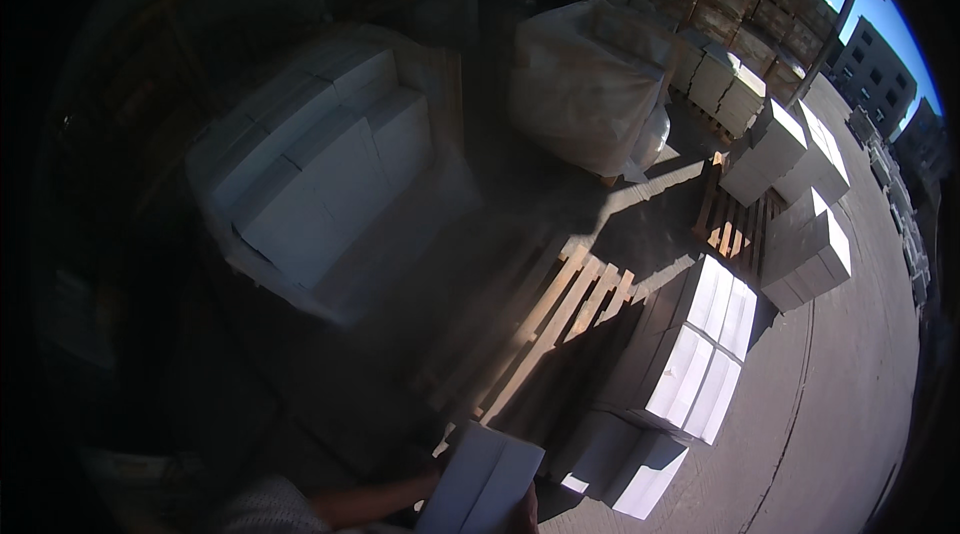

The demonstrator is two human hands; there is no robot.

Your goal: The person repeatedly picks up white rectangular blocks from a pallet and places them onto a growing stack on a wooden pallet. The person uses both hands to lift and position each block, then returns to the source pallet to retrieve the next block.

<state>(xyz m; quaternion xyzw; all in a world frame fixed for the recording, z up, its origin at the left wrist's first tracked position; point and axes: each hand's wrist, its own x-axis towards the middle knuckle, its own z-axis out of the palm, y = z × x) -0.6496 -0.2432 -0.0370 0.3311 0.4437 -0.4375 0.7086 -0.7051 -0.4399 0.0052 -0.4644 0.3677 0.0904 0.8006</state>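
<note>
Low in the head view, close to my body, a white carton [480,482] with a seam along its top is held between my two hands. My left hand [428,484] presses against its left side, the forearm reaching in from the lower left. At the carton's right edge, only a dark part of my right hand [526,512] shows. The fingers of both hands are mostly hidden. Just beyond the carton lies a wooden pallet [560,319], with white cartons [690,364] stacked along its right side.
To the left, a stepped stack of white cartons [320,169] stands in opened plastic wrap. A wrapped load [585,84] sits at the back middle. More cartons [805,249] stand on and beside another pallet [735,219] at the right. Sunlit concrete floor [840,384] runs along the right.
</note>
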